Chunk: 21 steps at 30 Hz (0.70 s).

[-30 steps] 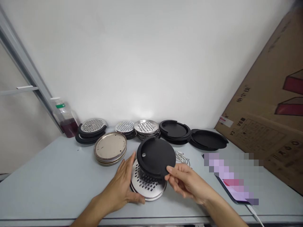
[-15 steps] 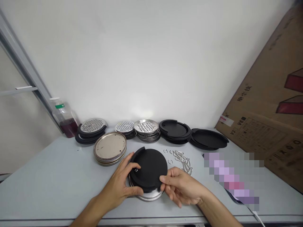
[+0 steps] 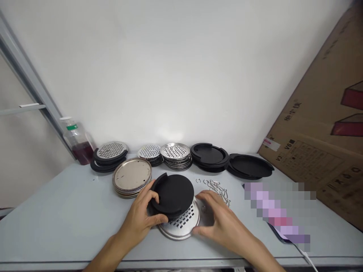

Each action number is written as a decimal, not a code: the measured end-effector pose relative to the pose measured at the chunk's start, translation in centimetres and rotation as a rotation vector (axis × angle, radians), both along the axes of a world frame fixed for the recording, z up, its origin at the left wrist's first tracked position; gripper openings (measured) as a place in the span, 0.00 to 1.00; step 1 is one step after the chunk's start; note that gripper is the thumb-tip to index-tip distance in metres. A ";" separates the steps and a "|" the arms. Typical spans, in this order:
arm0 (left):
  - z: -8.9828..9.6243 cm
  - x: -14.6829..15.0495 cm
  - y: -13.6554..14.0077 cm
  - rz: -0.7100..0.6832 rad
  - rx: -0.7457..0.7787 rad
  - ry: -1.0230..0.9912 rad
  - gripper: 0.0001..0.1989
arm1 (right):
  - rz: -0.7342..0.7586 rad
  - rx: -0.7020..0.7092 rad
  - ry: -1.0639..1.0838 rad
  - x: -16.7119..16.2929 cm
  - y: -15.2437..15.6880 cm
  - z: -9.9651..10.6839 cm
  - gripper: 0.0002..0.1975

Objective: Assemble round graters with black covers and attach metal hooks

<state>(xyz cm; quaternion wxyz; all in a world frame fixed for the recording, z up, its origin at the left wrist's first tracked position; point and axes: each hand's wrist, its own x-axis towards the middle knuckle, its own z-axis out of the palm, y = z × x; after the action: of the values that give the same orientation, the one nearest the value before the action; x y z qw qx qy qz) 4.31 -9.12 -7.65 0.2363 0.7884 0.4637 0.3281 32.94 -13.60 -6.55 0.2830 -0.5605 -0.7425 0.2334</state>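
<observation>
A round black holder (image 3: 177,194) with a raised partial rim is gripped at its left edge by my left hand (image 3: 138,215), thumb below and fingers over the rim. Under it, partly covered, is a round metal grater plate (image 3: 181,224) with rows of slots. My right hand (image 3: 224,219) curves around the right edge of that plate, fingers and thumb spread apart. Its thumb tip is at the plate's rim, and the fingertips are close to the upper right edge. Several metal clips (image 3: 218,189) lie loose just beyond this hand.
A stack of metal discs (image 3: 132,173) stands left of centre. Along the wall are grater plates (image 3: 175,152), black holders (image 3: 210,155) and a bottle of dark red liquid (image 3: 82,151). A pixelated phone-like object (image 3: 279,215) and a cardboard box (image 3: 320,124) are on the right.
The black holder has moved left and slightly up with my left hand, uncovering the slotted plate. My right hand has let go of the holder's edge and spread around the plate's right side.
</observation>
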 end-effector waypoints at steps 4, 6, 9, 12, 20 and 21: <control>0.1 0.0 0.0 0.003 0.001 -0.017 0.30 | 0.110 0.023 -0.118 -1.6 -0.1 -0.5 0.60; 0.1 0.0 0.1 0.004 0.000 -0.024 0.30 | 0.165 0.022 -0.136 -2.2 0.2 -0.4 0.64; 0.0 0.0 0.2 0.006 0.003 -0.034 0.31 | 0.236 0.012 -0.138 -2.9 0.6 0.1 0.65; -0.1 -0.1 0.2 0.005 0.004 -0.034 0.31 | 0.250 0.020 -0.144 -3.4 0.7 0.2 0.65; -0.3 -0.2 0.2 0.001 -0.001 -0.034 0.30 | 0.228 0.063 -0.136 -4.5 0.7 0.1 0.56; -0.3 -0.2 0.2 0.002 0.001 -0.035 0.30 | 0.224 0.057 -0.139 -4.5 0.7 0.2 0.56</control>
<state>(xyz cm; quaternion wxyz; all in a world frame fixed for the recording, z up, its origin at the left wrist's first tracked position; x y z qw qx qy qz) 4.11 -8.90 -7.91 0.2438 0.7823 0.4600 0.3420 28.39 -12.88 -6.37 0.2188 -0.4807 -0.8246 0.2030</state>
